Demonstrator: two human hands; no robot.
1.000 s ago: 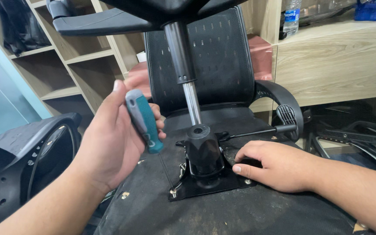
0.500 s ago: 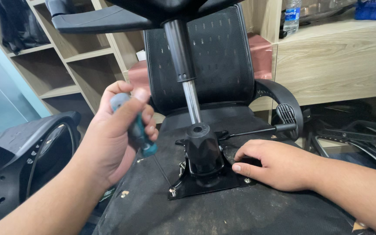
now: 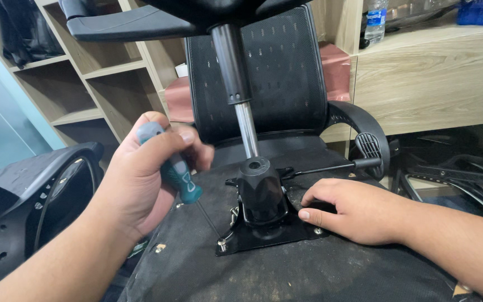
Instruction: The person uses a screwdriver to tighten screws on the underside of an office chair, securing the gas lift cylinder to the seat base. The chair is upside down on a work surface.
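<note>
Wooden shelves (image 3: 79, 72) with pale grain stand behind an upturned chair (image 3: 286, 72) with a black mesh back. Its seat underside (image 3: 320, 268) is dusty black fabric. On it sits a flat black metal plate (image 3: 275, 235), and a smooth steel cylinder (image 3: 246, 126) rises from the plate's moulded hub. The left hand (image 3: 141, 179) is clenched around a screwdriver (image 3: 177, 173) with a teal rubber handle; its thin shaft reaches a screw (image 3: 222, 243) at the plate's corner. The right hand (image 3: 353, 210) rests flat on the plate, grasping nothing.
</note>
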